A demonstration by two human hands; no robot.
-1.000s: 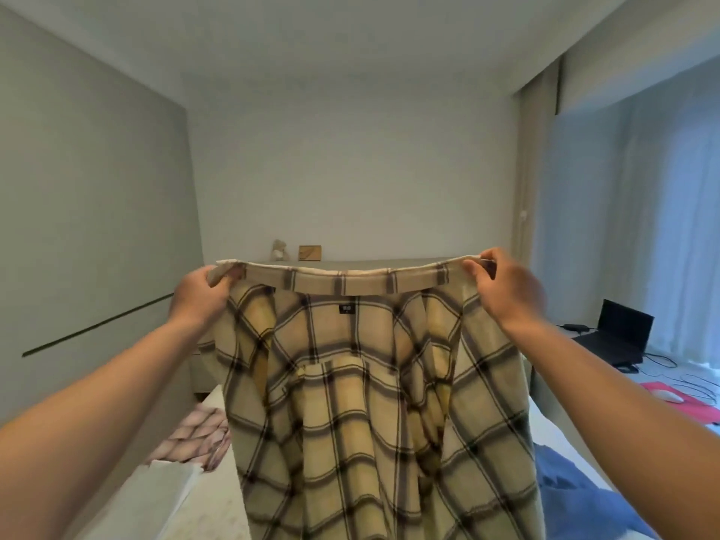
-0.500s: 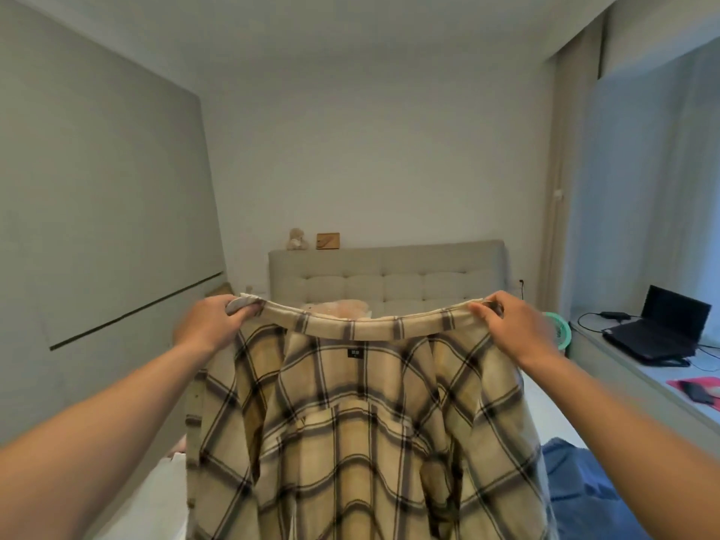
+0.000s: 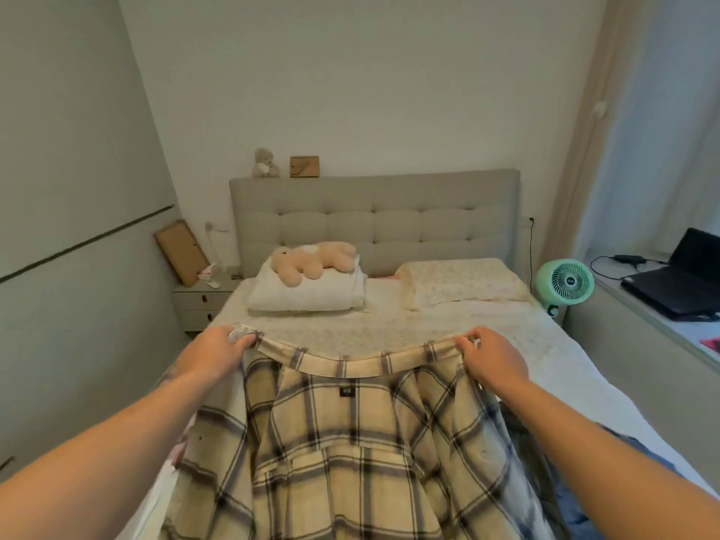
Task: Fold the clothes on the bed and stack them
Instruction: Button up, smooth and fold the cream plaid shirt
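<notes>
Two hands are showing in the head view, and you are holding them well apart, each gripping one end of the shirt's collar. Your left hand is curling its fingers round the left end of the collar, and your right hand is pinching the right end, so the collar is sagging a little between them. The shirt is a cream plaid with dark lines, and it is hanging from your grip and spreading down over the near part of the bed, with its small dark label facing you just below the collar. A blue garment is lying on the bed at the shirt's right edge, partly hidden by your right arm. Farther up the bed, a plush toy is lying on a folded white blanket, beside a pillow. A green fan is standing just right of the bed, and a laptop is sitting open on the ledge beyond it.
</notes>
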